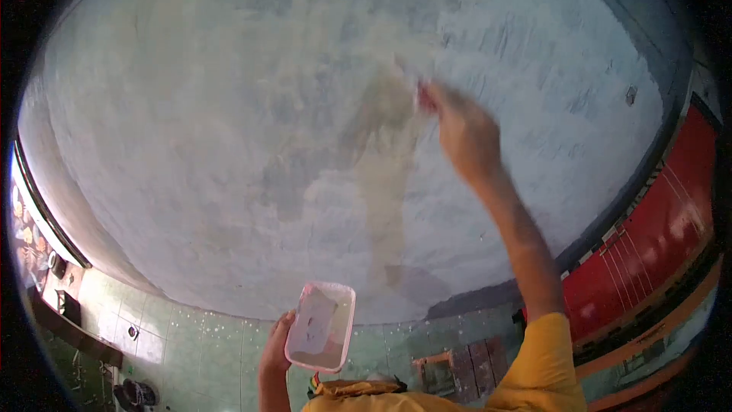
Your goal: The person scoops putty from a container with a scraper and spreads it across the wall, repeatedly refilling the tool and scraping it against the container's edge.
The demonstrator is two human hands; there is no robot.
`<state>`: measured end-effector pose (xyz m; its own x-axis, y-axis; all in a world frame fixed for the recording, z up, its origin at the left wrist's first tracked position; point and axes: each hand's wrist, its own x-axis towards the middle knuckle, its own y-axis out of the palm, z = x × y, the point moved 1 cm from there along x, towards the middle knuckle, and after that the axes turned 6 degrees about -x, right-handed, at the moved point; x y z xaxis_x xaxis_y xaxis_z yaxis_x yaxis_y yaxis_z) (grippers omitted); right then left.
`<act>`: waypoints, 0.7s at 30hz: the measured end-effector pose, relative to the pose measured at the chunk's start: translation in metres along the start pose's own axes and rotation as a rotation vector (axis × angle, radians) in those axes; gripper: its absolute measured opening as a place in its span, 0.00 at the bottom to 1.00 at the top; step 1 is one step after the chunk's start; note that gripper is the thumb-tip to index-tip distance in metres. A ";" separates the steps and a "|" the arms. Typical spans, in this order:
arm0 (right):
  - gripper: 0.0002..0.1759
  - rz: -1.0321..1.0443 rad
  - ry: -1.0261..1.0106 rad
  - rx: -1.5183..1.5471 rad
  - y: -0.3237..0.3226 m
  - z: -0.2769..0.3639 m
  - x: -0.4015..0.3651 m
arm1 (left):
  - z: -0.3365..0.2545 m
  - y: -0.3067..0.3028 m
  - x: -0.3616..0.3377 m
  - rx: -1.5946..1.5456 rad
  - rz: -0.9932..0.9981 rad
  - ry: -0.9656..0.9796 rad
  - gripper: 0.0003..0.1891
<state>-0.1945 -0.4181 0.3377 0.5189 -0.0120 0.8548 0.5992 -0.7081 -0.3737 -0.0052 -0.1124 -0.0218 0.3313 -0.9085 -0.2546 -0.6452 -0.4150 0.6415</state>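
My right hand is raised at a large wall, its fingers wrapped around a red-handled paintbrush. Motion smears the tool, and its head overlaps the wall surface. Low in front of my body, my left hand grips the left side of a pinkish plastic tub. The tub is tilted so its inside shows, with a pale liquid and a few dark specks in it. Patchy white and grey-green coating covers the wall, with a darker beige streak running down its middle.
Green floor tiles with white splatters run along the wall's foot. A red panel stands at the right. A wooden-framed piece lies near my right side. Dark objects sit at the lower left.
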 end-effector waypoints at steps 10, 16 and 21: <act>0.19 0.126 -0.137 -0.008 0.059 0.056 -0.086 | 0.007 0.001 0.001 0.006 -0.054 -0.048 0.23; 0.26 0.261 -0.031 0.100 0.076 0.062 -0.133 | 0.011 0.000 -0.003 0.022 -0.091 -0.039 0.21; 0.31 0.212 -0.007 -0.111 0.103 0.078 -0.136 | 0.021 -0.007 -0.002 0.015 -0.131 -0.064 0.21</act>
<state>-0.1561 -0.4341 0.1551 0.6305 -0.1640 0.7587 0.4056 -0.7638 -0.5021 -0.0159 -0.1092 -0.0410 0.3693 -0.8475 -0.3812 -0.6098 -0.5305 0.5888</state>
